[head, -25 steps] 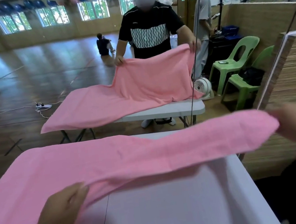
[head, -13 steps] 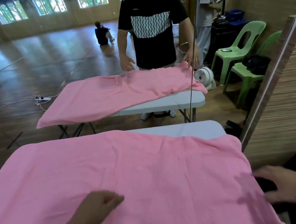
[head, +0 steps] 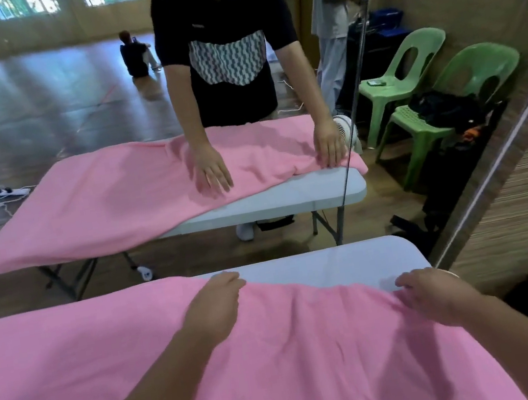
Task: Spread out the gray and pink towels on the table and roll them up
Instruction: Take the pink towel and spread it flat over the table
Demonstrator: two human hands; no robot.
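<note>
Left hand (head: pixel 215 306) fingers curled at the far hem, right hand (head: pixel 434 292) fingers together, pressing flat near the far-right edge — both have slid forward from the near side. Pink towel (head: pixel 282 369) now lies spread over the white table (head: pixel 352 262), few wrinkles left — rolling likely next. Gray towel not visible.

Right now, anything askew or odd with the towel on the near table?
Slightly. The pink towel lies skewed: its far edge runs diagonally, leaving the table bare at the far right corner. Wrinkles bunch under the right hand; the left hand rests at that edge. No gray towel visible.
</note>
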